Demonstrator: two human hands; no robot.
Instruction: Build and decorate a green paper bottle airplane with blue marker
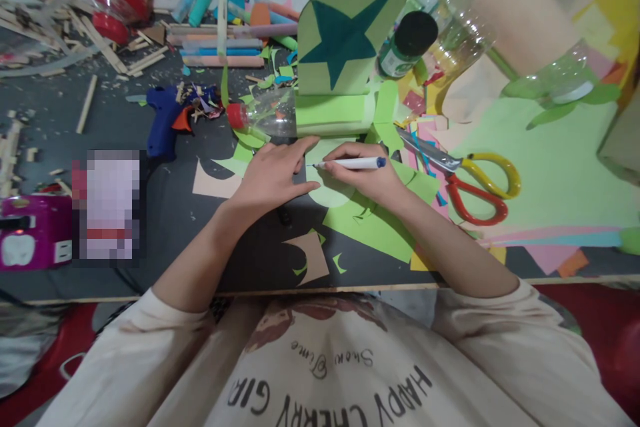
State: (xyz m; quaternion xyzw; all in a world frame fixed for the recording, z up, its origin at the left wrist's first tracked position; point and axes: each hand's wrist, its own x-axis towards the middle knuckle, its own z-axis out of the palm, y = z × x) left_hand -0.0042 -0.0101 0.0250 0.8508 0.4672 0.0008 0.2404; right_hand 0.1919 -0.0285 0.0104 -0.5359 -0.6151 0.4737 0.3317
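Observation:
A white marker with a blue end (pixel 357 163) is gripped in my right hand (pixel 370 177), its tip on a pale green paper piece (pixel 330 193). My left hand (pixel 280 173) lies with fingers spread, fingertips at the paper's left side. Just beyond both hands lies a clear plastic bottle (pixel 270 112) with a red cap, wrapped in light green paper. Behind it stands a rounded green card (pixel 350 20) bearing a dark green star. Bright green paper (pixel 375 223) with cut edges lies under my right forearm.
Scissors (pixel 465 180) with red and yellow handles lie at right, near a dark-lidded jar (pixel 410 43). On the left are a blue glue gun (pixel 163 120), wooden sticks (pixel 100 43) and a purple box (pixel 35 233). Several markers (pixel 220 53) lie behind. The table's front edge (pixel 330 289) runs before me.

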